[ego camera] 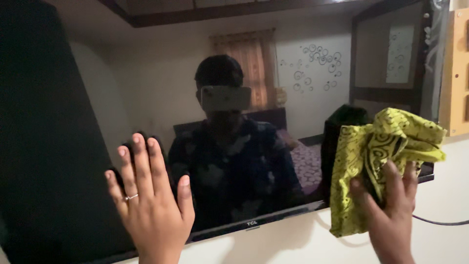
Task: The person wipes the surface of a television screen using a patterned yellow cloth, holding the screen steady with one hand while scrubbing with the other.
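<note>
Nearest the camera, the left hand (149, 205) is spread wide, its fingers flat against the dark television screen (68, 146) near the lower edge, a ring on one finger. Over on the right, the right hand (388, 210) grips a bunched yellow-green patterned cloth (376, 146), pressed at the screen's lower right corner. Behind lies a pale wall (454, 195) with a dark cable (439, 222).

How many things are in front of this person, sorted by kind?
Flat black television screen: 1
Yellow patterned cloth: 1
Thin black cable: 1
Silver ring: 1
Bare hands: 2, left hand flat on the screen, right hand gripping the cloth
Total: 6
</note>
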